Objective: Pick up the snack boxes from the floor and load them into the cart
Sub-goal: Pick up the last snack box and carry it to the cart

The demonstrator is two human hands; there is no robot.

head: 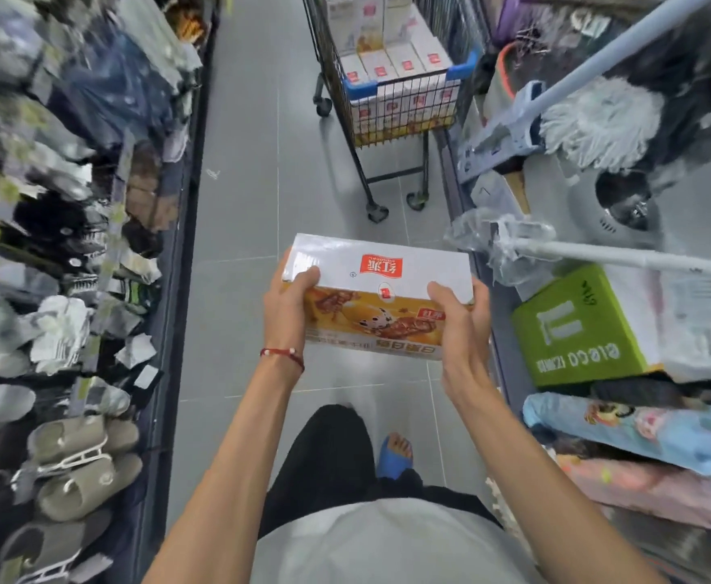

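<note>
The box point(376, 295) bears a red logo with white Chinese characters, seen upside down, apparently "红派"; smaller print along its lower edge is too blurred to read. The green carton point(581, 330) shows white letters, inverted, seemingly "eleco". The cart's boxes point(391, 69) carry the same red mark.

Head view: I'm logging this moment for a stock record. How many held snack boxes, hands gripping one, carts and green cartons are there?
Snack box, held: 1
Hands gripping it, left hand and right hand: 2
Cart: 1
Green carton: 1
Total: 5
</note>
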